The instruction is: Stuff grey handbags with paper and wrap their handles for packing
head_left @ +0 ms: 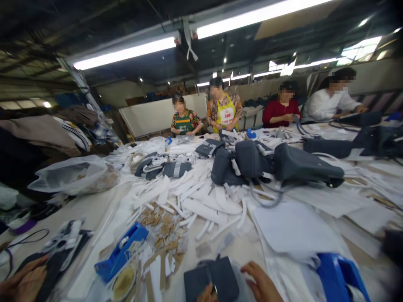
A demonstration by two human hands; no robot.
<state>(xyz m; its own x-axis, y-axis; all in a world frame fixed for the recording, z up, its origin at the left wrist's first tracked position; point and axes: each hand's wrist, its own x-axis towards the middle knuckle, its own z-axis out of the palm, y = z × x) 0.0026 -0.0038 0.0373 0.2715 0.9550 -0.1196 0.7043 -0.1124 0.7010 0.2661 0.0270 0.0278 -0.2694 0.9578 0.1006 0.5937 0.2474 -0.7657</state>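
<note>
A small dark grey handbag (225,274) with a flap and a shiny metal bit on its front lies at the bottom middle. My left hand (207,294) is on the front of this bag, fingers bent against it beside the metal bit; the frame's lower edge cuts off most of the hand. Just right of the bag, my right hand (262,283) has its fingers apart and slightly curved, with nothing visible in them. A see-through plastic piece seems to lie between that hand and the bag.
Blue tape dispensers (121,251) flank the bag, the other (341,277) at right. White padding strips (204,209), brown paper scraps (165,226) and dark bags (252,159) cover the table. Another person's hand (28,279) holds dark material at left. Several people work across the table.
</note>
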